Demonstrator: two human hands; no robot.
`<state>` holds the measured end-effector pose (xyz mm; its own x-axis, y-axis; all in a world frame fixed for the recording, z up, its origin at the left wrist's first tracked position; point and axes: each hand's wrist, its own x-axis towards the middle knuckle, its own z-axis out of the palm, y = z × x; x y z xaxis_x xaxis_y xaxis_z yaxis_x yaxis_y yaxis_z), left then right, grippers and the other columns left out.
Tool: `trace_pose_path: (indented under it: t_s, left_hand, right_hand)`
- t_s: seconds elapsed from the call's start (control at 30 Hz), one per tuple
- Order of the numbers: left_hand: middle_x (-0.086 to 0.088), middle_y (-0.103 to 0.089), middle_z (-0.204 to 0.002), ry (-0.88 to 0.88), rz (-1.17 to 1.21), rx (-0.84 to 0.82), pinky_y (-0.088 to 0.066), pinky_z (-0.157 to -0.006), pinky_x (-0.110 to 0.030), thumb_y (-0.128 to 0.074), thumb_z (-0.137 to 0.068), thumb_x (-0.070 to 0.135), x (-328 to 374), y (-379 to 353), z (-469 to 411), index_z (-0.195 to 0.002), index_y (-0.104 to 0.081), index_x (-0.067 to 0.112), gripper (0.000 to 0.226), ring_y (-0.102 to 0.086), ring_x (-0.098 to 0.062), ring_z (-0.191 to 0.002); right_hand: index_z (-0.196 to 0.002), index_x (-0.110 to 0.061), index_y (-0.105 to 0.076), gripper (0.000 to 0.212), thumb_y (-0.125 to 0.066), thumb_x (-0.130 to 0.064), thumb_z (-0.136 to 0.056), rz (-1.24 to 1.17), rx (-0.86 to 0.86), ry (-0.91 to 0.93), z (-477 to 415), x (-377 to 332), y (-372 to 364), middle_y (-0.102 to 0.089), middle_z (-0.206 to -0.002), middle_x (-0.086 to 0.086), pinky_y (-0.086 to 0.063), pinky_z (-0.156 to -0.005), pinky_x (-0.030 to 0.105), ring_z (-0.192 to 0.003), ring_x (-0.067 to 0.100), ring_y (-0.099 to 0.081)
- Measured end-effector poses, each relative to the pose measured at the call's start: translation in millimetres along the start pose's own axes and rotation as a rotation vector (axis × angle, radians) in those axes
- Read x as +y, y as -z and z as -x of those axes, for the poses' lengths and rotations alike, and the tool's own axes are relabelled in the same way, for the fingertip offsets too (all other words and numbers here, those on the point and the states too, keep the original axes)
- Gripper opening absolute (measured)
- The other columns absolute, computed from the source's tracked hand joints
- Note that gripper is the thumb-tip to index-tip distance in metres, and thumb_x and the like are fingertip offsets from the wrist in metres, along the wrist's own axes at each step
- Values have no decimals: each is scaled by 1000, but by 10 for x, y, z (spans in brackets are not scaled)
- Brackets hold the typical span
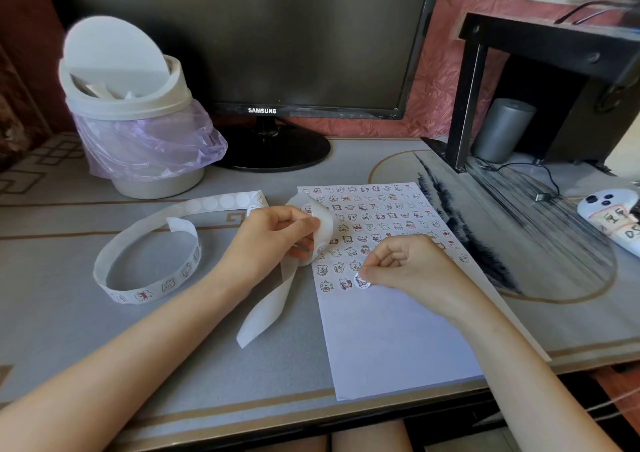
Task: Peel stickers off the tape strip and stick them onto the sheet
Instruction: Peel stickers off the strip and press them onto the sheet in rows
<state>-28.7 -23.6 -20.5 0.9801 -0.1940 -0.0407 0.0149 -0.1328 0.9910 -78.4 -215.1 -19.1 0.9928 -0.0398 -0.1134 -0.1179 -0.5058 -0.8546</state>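
Fingers of the right hand (412, 264) pinch a round sticker (362, 282) down on the sheet (398, 340). Just left of them, the left hand (273, 240) grips the tape strip (207, 204), which loops across the bench (173, 330).

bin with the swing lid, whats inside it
Through the gap under the tilted lid, a few pale paper scraps show, and a purple bag liner hangs outside the bin. The lid and walls hide anything deeper.

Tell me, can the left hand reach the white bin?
Probably yes: only the tape strip lies low on the table between the left hand and the bin, but the hand grips that strip now.
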Motion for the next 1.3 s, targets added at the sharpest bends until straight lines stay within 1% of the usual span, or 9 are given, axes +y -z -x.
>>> trace_pose_path:
  t_s: [0.1, 0.33, 0.53, 0.63, 0.73, 0.83, 0.93, 1.07, 1.3]
  left_hand:
    - [-8, -68, -70, 3, -1, 3, -57, -63, -24, -63, -88, 14, 3, 3, 0, -83, -69, 1, 16, -63, -16, -60]
    - [-10, -68, -72, -1, -5, 1, -57, -64, -24, -63, -89, 14, 12, -2, 5, -85, -69, -1, 17, -63, -16, -62]
    - [-15, -68, -76, -3, -8, 5, -57, -60, -22, -62, -89, 13, 14, -5, 8, -87, -68, -4, 18, -63, -19, -63]
    - [-16, -68, -77, -5, -11, 5, -57, -59, -21, -62, -89, 13, 13, -10, 8, -87, -68, -3, 17, -63, -16, -61]
    - [-17, -69, -79, -4, -15, 8, -56, -58, -20, -62, -89, 13, 14, -10, 7, -88, -69, -2, 17, -63, -16, -60]
    - [-18, -69, -80, -2, -16, 11, -55, -56, -19, -62, -89, 14, 16, -9, 7, -88, -69, -2, 17, -63, -15, -59]
    - [-15, -69, -77, 0, -18, 11, -55, -56, -18, -63, -89, 14, 21, -7, 13, -86, -69, 0, 16, -64, -12, -57]
    - [-6, -68, -69, -4, -12, 10, -56, -56, -19, -63, -89, 14, 36, -12, 22, -85, -69, 1, 15, -63, -9, -55]
    - [-2, -66, -63, -38, 10, 8, -53, -51, -19, -58, -92, 13, 57, 1, 47, -85, -66, 0, 16, -61, -8, -51]
  right_hand:
    - [-71, -12, -69, 7, -75, -9, -72, 23, 15, 9, 1, 8, -8, -71, -81, 14, -46, -72, 31, -68, 12, -57]
    - [-69, -16, -67, 12, -74, -8, -74, 41, 42, 24, 0, 27, -46, -67, -72, 3, -46, -69, 29, -61, 6, -54]
    - [-68, -16, -66, 14, -76, -7, -73, 43, 46, 45, 9, 41, -57, -65, -68, 1, -46, -65, 30, -57, 5, -52]
    - [-73, -17, -64, 15, -77, -9, -74, 40, 40, 58, 26, 45, -42, -61, -68, -3, -45, -65, 28, -57, 5, -50]
    - [-83, -21, -56, 26, -77, -9, -73, 38, 42, 61, 12, 67, -16, -53, -72, -5, -41, -62, 27, -56, 5, -47]
    - [-83, -21, -54, 25, -72, -4, -78, 45, 17, 73, -10, 84, 5, -51, -75, -4, -41, -64, 25, -62, 10, -46]
    - [-81, -20, -56, 20, -71, -6, -80, -10, 35, 80, -17, 104, -3, -52, -75, -2, -41, -64, 22, -67, 13, -47]
    - [-79, -17, -58, 22, -79, -14, -73, -44, 63, 63, -28, 107, -46, -53, -71, -2, -38, -56, 15, -54, 1, -45]
    - [-79, -20, -58, 15, -68, -10, -83, 26, 62, 85, -40, 108, -33, -55, -72, -4, -43, -64, 28, -62, 11, -49]
